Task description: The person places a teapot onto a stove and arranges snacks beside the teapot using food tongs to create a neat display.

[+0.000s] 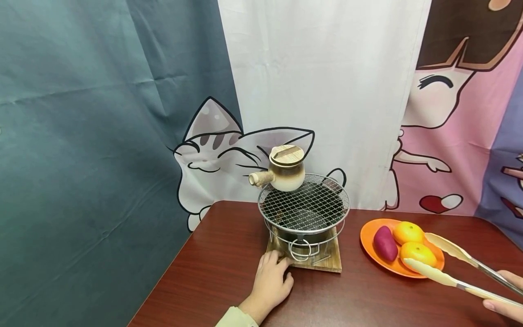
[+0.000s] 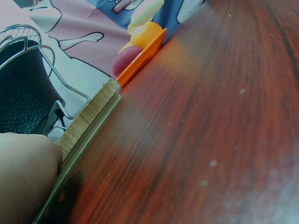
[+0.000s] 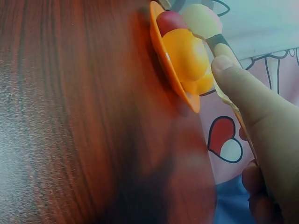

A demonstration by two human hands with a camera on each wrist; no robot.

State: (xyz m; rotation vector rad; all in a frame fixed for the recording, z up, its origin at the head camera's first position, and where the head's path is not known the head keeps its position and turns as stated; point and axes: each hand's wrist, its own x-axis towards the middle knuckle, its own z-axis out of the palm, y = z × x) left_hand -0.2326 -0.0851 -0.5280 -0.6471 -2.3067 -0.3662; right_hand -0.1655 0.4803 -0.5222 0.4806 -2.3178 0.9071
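Two hands of mine are at the worktop: my left hand rests at the near left corner of the wooden board, its fingers a little bent, the thumb spread away from them, holding nothing. My right hand has the tongs pinched between thumb and fingers; their arms stand apart, the tips over the orange plate, one on each side of the nearer of two mandarins. Whether the tips touch it I cannot tell. The plate lies between the board and the worktop's right edge, toward the far edge, and bears a purple sweet potato on its left. On the board, near the worktop's far edge, stands a round stove topped with a wire grate; a lidded pot sits on the grate's far left part, handle pointing toward the worktop's left edge.
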